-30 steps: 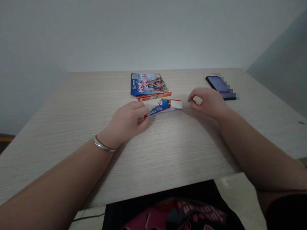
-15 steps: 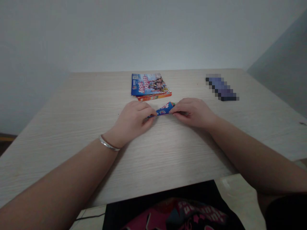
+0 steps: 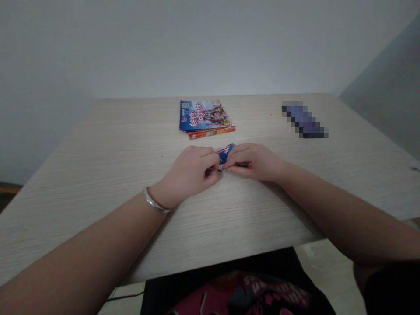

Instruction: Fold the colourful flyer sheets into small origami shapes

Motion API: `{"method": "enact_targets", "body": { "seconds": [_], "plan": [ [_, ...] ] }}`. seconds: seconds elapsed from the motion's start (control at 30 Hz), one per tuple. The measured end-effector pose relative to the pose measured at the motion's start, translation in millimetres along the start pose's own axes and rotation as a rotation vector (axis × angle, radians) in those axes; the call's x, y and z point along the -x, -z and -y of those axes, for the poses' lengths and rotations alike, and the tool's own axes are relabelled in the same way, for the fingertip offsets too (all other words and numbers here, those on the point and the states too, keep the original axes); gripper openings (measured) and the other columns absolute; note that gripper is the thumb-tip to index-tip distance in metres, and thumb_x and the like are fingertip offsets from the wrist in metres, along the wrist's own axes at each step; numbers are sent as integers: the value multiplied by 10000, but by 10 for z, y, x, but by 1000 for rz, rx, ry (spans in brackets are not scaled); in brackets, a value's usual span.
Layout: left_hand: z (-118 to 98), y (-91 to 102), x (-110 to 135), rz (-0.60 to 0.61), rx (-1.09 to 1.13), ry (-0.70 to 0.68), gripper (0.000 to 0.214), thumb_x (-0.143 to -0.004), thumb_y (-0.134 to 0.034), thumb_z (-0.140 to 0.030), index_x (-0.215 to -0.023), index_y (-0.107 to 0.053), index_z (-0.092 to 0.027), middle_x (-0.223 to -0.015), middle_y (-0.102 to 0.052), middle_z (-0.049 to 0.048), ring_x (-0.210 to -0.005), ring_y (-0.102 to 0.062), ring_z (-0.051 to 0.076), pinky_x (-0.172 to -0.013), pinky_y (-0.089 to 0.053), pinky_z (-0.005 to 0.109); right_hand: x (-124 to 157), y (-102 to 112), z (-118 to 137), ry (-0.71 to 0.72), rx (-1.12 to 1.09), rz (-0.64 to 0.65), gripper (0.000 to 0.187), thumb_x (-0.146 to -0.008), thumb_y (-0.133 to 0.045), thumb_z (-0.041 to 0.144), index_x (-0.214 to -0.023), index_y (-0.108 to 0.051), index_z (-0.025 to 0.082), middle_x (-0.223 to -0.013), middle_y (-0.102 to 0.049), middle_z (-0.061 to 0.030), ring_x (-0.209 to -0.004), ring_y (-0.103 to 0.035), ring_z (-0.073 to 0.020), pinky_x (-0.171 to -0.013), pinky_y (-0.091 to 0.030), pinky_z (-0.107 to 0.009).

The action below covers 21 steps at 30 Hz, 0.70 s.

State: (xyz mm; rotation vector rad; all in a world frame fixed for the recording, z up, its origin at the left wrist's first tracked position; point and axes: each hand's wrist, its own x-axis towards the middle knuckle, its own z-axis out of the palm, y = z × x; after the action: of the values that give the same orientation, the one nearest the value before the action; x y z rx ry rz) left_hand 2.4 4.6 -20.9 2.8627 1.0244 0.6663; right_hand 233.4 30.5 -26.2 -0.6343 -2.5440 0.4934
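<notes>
A small folded sheet of blue and red printed paper (image 3: 225, 152) lies on the light wooden table (image 3: 114, 144), mostly covered by my two hands. My left hand (image 3: 193, 170), with a silver bracelet at the wrist, has its fingers curled and pinches the paper's left end. My right hand (image 3: 254, 161) is closed on the paper's right end, fingertips pressed down on it. The two hands nearly touch at the middle of the table.
A thin stack of colourful printed booklets (image 3: 204, 117) lies just beyond the hands. A dark flat object, blurred out (image 3: 304, 120), rests at the back right. A pale wall stands behind the table, whose near edge is by my lap.
My right hand came left from the paper's far end and closed on it. Both hands drew together and slightly nearer me, and the paper now shows much shorter between them.
</notes>
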Motion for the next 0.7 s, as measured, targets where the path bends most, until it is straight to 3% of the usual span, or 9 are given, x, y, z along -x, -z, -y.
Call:
{"method": "enact_targets", "body": {
  "seconds": [0.17, 0.37, 0.7],
  "plan": [
    [38, -8, 11, 17, -55, -52, 128, -805, -489, -164, -748, -602, -180, -703, -606, 24, -647, -533, 169, -622, -378, 317, 9, 16, -26, 18, -45, -11, 147, -915, -610, 209, -915, -757, 204, -903, -772, -50, -843, -692, -160, -800, -525, -305],
    [102, 0, 43, 62, -86, -8, 114, -789, -498, -180, -714, -584, -186, -675, -591, 26, -623, -520, 178, -614, -372, 329, 44, 45, -44, 10, -97, -41, 152, -920, -610, 219, -874, -747, 174, -850, -758, -62, -785, -686, -155, -737, -521, -288],
    [193, 25, 75, 133, -78, 24, 75, -742, -524, -167, -677, -507, -201, -639, -543, 3, -583, -477, 161, -606, -347, 323, 176, 209, -169, -103, -127, -80, 139, -902, -647, 254, -841, -749, 183, -808, -751, -46, -741, -674, -142, -693, -509, -274]
  ]
}}
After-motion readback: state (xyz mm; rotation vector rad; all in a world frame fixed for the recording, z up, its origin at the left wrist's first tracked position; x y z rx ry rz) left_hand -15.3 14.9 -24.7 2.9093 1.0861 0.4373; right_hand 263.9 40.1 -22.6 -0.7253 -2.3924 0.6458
